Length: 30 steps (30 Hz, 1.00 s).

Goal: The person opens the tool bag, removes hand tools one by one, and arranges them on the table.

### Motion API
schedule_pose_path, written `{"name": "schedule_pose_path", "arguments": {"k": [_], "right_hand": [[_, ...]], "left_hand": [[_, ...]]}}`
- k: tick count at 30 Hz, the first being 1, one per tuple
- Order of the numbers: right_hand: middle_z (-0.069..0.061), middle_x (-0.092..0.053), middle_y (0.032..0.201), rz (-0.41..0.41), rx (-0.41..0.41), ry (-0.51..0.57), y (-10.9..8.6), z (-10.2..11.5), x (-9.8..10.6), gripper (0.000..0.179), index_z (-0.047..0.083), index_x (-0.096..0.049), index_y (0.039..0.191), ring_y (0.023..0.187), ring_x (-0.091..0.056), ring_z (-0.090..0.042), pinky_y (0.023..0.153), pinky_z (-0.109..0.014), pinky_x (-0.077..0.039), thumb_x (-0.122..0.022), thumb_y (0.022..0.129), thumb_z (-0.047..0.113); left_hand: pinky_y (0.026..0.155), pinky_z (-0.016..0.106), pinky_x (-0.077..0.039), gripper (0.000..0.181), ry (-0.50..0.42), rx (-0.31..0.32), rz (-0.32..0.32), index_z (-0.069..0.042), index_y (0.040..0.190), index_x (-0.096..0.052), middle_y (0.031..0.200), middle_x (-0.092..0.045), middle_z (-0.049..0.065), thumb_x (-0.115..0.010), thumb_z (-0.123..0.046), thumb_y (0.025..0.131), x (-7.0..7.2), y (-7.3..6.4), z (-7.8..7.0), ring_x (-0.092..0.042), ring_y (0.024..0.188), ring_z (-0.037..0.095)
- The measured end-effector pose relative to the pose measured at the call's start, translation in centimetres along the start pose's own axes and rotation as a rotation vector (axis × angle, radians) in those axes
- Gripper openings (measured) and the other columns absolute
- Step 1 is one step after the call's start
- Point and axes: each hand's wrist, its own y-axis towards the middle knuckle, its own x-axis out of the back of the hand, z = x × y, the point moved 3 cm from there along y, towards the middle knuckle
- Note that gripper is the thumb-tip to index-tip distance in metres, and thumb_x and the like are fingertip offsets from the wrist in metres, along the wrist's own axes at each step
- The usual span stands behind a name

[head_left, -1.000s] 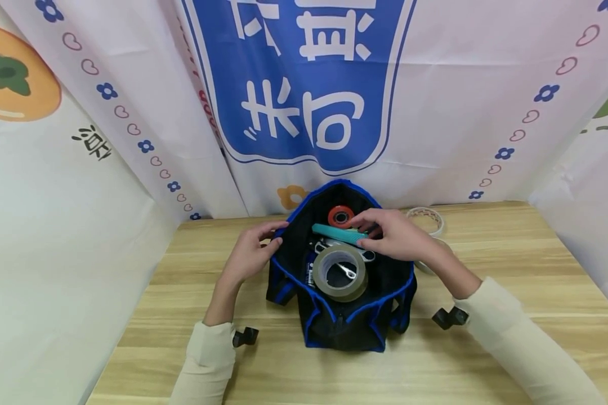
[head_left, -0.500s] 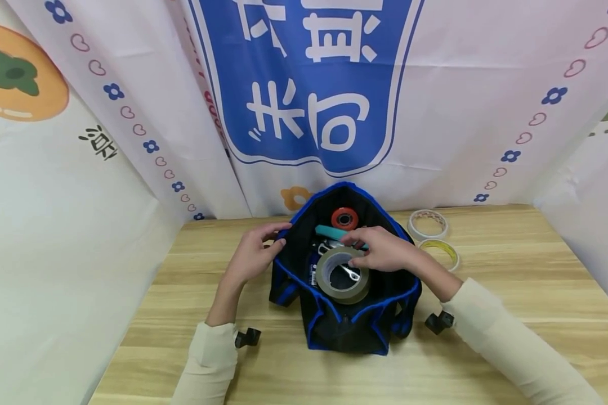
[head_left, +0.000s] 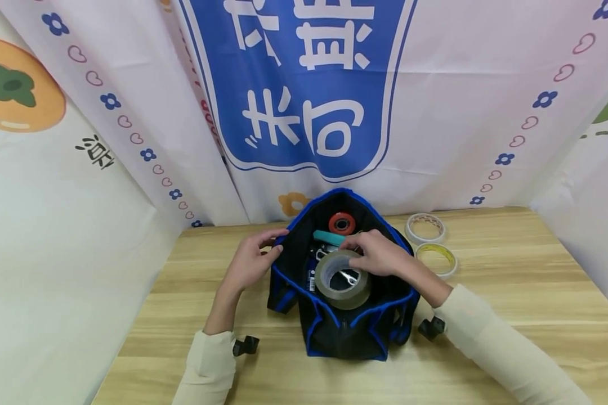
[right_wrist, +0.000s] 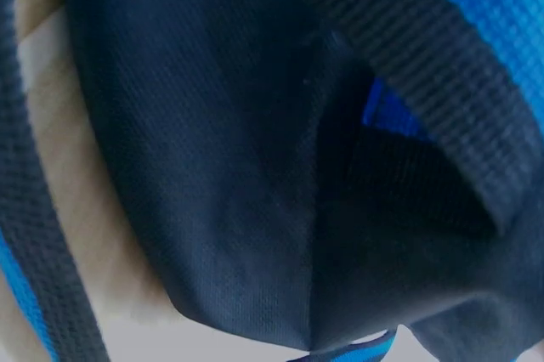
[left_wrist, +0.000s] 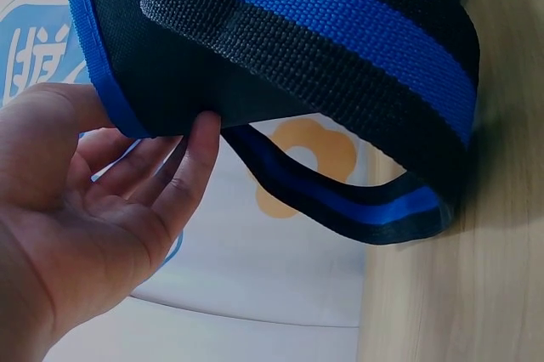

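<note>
A black bag with blue edging (head_left: 347,340) stands unzipped on the table. My left hand (head_left: 249,260) pinches its left rim, thumb inside and fingers outside; in the left wrist view this hand (left_wrist: 110,209) holds the blue-edged rim (left_wrist: 89,48) beside a striped strap (left_wrist: 340,31). Inside the bag, my right hand (head_left: 380,254) grips a wide roll of brown packing tape (head_left: 345,300), its thumb at the hole. Fingertips behind the roll are partly hidden. Black bag fabric (right_wrist: 221,149) fills the right wrist view, which hides that hand.
Also in the bag lie a red ring with a dark centre (head_left: 332,223), a turquoise bar-shaped thing (head_left: 328,237) and a silver metal tool (head_left: 352,277). A white tape roll (head_left: 425,241) and a yellow-lined roll (head_left: 437,248) lie right of the bag. Printed cloth (head_left: 436,124) hangs behind.
My right hand has moved left and toward me, from the turquoise thing to the packing tape roll, and now grips it. My left hand keeps its hold on the rim.
</note>
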Motion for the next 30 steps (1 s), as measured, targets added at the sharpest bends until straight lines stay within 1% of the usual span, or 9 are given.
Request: {"name": "schedule_pose_path", "arguments": {"k": [2,7,9,13,19,22,26,28,30], "right_hand": [[-0.007,-0.081,0.111,-0.038,-0.018,0.029,0.0,-0.2,0.5,0.03,0.008,-0.078,0.124,0.094,-0.074,-0.016,0.08,-0.034,-0.06,-0.073,0.094,0.01],[-0.008,-0.081,0.109,-0.142,-0.063,0.087,-0.4,0.1,2.6,0.03,0.007,-0.078,0.123,0.089,-0.072,-0.015,0.079,-0.034,-0.06,-0.071,0.094,0.012],[-0.009,-0.081,0.108,-0.171,-0.08,0.1,-0.7,0.2,3.5,0.029,0.006,-0.078,0.123,0.092,-0.072,-0.017,0.083,-0.036,-0.06,-0.07,0.095,0.012],[-0.011,-0.081,0.108,-0.225,-0.115,0.117,-1.5,-0.1,5.1,0.028,0.005,-0.078,0.123,0.094,-0.073,-0.021,0.083,-0.036,-0.06,-0.07,0.097,0.012],[-0.015,-0.08,0.116,-0.297,-0.187,0.141,-3.1,-1.0,7.4,0.032,0.004,-0.077,0.128,0.103,-0.073,-0.029,0.088,-0.036,-0.057,-0.069,0.099,0.014],[-0.016,-0.079,0.117,-0.332,-0.212,0.151,-4.1,-1.4,8.5,0.033,0.004,-0.076,0.13,0.105,-0.072,-0.031,0.087,-0.03,-0.057,-0.069,0.099,0.014],[-0.019,-0.079,0.115,-0.375,-0.234,0.173,-5.4,-1.8,9.6,0.033,0.003,-0.075,0.13,0.104,-0.073,-0.031,0.079,-0.018,-0.055,-0.069,0.101,0.014],[-0.02,-0.078,0.115,-0.399,-0.246,0.175,-6.0,-2.2,10.1,0.032,0.003,-0.076,0.13,0.102,-0.073,-0.029,0.076,-0.015,-0.054,-0.069,0.101,0.014],[-0.02,-0.078,0.116,-0.422,-0.261,0.182,-6.5,-2.7,10.6,0.032,0.003,-0.076,0.13,0.099,-0.073,-0.024,0.074,-0.015,-0.055,-0.069,0.102,0.015]], "left_hand": [[0.109,0.06,-0.055,0.038,-0.001,0.007,-0.001,-0.01,0.144,-0.068,0.15,-0.066,0.013,-0.064,-0.007,0.106,0.1,-0.1,0.0,-0.067,0.132,0.04],[0.109,0.061,-0.055,0.038,-0.001,0.009,-0.008,-0.009,0.143,-0.068,0.149,-0.067,0.013,-0.065,-0.008,0.105,0.2,-0.2,0.1,-0.068,0.131,0.04],[0.109,0.06,-0.055,0.038,0.0,0.008,-0.011,-0.009,0.143,-0.069,0.149,-0.067,0.013,-0.065,-0.008,0.105,0.3,-0.2,0.0,-0.068,0.131,0.04],[0.109,0.061,-0.055,0.038,0.003,0.007,-0.013,-0.009,0.142,-0.069,0.149,-0.067,0.014,-0.065,-0.008,0.105,0.2,-0.2,0.1,-0.069,0.13,0.04],[0.11,0.06,-0.054,0.038,-0.001,0.006,-0.016,-0.008,0.142,-0.069,0.148,-0.067,0.014,-0.065,-0.007,0.104,0.3,-0.2,0.2,-0.069,0.13,0.04],[0.11,0.06,-0.054,0.038,-0.002,0.004,-0.017,-0.008,0.142,-0.069,0.148,-0.067,0.014,-0.065,-0.007,0.104,0.3,-0.2,0.2,-0.069,0.129,0.04],[0.11,0.06,-0.054,0.038,-0.003,0.005,-0.011,-0.008,0.142,-0.069,0.148,-0.067,0.014,-0.065,-0.007,0.105,0.2,-0.1,0.2,-0.069,0.13,0.04],[0.111,0.06,-0.054,0.038,-0.005,0.005,-0.008,-0.009,0.142,-0.069,0.149,-0.067,0.014,-0.065,-0.007,0.105,0.2,0.0,0.1,-0.068,0.13,0.04],[0.11,0.06,-0.054,0.038,-0.004,0.005,-0.006,-0.009,0.143,-0.069,0.149,-0.067,0.013,-0.065,-0.007,0.105,0.1,0.1,0.1,-0.069,0.13,0.04]]}}
